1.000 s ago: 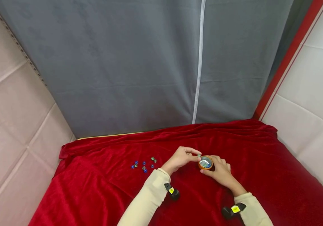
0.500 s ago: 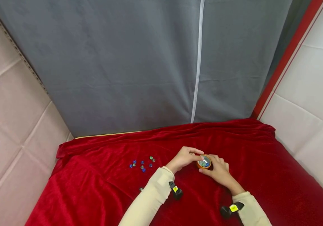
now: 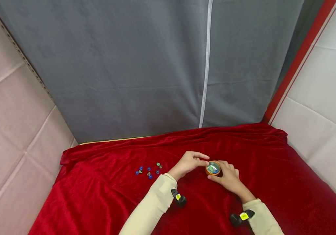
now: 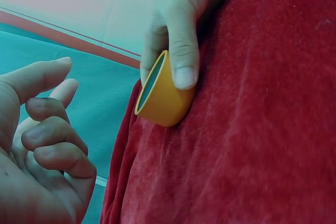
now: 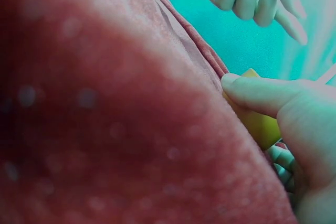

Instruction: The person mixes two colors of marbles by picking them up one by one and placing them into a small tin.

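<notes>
Only the head view shows marbles [image 3: 212,170] inside the orange cup [image 4: 168,98], too small to count. Over the red cloth [image 3: 97,202], the right hand [image 3: 229,176] grips it; its underside is hidden. There, the left hand [image 3: 186,164] seems to meet the rim; the left wrist view shows it apart, fingers parted, holding nothing.

A small round cup [image 4: 167,106], orange-yellow outside and silvery within, sits mouth upward on the red cloth [image 3: 103,189], gripped in the right hand [image 3: 229,178]. Green and blue marbles lie at its bottom. More marbles [image 3: 150,177] — shiny, also blue and green — lie loosely scattered to its left, well apart, some touching.
</notes>
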Demonstrator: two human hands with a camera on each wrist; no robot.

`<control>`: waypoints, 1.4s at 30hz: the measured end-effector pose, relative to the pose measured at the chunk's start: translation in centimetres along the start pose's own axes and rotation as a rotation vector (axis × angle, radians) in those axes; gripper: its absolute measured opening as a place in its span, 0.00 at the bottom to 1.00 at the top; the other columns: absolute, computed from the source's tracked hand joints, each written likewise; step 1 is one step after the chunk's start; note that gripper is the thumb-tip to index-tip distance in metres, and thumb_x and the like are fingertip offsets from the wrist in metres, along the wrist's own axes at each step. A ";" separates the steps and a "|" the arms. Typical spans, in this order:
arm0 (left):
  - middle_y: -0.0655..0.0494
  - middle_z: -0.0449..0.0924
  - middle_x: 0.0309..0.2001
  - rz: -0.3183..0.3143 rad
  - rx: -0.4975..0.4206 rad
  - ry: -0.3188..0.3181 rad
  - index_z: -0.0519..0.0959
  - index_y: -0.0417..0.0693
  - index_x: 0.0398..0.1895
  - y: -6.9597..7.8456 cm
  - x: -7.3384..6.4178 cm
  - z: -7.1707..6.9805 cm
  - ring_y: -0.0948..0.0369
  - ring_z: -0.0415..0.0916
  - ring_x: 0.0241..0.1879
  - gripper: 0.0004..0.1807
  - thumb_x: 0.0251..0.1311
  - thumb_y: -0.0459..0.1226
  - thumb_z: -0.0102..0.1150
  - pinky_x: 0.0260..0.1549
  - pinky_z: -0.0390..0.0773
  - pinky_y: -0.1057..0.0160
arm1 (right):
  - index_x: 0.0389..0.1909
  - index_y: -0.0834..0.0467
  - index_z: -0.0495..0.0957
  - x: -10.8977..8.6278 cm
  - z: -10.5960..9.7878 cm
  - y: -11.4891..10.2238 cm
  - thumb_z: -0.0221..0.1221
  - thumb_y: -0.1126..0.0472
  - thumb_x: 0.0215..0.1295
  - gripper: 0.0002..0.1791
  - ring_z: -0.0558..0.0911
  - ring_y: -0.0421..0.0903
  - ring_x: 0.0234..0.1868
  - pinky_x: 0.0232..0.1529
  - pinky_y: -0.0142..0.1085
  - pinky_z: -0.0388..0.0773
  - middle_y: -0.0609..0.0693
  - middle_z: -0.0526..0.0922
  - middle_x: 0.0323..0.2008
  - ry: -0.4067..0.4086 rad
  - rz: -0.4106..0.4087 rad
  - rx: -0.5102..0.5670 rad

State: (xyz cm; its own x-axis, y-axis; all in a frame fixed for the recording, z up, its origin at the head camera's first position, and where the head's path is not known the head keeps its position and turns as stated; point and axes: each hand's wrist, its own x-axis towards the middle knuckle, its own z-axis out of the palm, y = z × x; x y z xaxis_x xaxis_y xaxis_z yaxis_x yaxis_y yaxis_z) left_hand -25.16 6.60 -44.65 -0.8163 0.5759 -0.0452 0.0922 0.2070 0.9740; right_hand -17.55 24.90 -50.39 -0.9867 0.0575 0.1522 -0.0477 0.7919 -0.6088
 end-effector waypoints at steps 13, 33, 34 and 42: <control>0.58 0.62 0.13 -0.004 0.040 -0.016 0.86 0.44 0.44 -0.1 -2.5 -2.0 0.64 0.56 0.16 0.14 0.53 0.38 0.68 0.18 0.58 0.69 | 0.61 0.60 0.71 -0.1 0.0 -0.1 0.69 0.45 0.52 0.38 0.67 0.59 0.54 0.43 0.48 0.56 0.61 0.72 0.58 0.004 -0.008 -0.003; 0.61 0.61 0.12 -0.012 0.062 -0.059 0.84 0.41 0.47 -0.6 -6.2 -5.0 0.65 0.53 0.15 0.17 0.55 0.40 0.67 0.16 0.57 0.69 | 0.61 0.61 0.71 -0.1 0.2 0.1 0.69 0.45 0.52 0.39 0.66 0.59 0.54 0.44 0.47 0.55 0.62 0.71 0.58 0.003 -0.005 0.005; 0.61 0.61 0.12 -0.012 0.063 -0.058 0.84 0.41 0.47 -0.7 -6.3 -5.2 0.65 0.53 0.15 0.17 0.55 0.40 0.67 0.16 0.57 0.69 | 0.61 0.61 0.71 -0.1 0.2 0.1 0.69 0.45 0.52 0.39 0.66 0.59 0.54 0.44 0.47 0.55 0.62 0.71 0.58 0.003 -0.006 0.005; 0.61 0.59 0.12 -0.018 0.074 -0.035 0.83 0.39 0.49 -1.0 -7.5 -7.1 0.64 0.51 0.16 0.19 0.55 0.39 0.67 0.17 0.57 0.69 | 0.61 0.60 0.71 0.0 0.0 0.1 0.69 0.45 0.52 0.38 0.66 0.59 0.55 0.44 0.46 0.54 0.61 0.71 0.58 0.005 -0.017 0.012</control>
State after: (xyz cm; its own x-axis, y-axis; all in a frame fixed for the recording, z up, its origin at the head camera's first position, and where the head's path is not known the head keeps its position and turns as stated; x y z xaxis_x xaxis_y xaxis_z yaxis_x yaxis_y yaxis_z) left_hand -23.19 -3.52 -43.70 -0.7976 0.5989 -0.0715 0.1205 0.2744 0.9540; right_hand -17.55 25.01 -50.49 -0.9850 0.0465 0.1664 -0.0668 0.7857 -0.6150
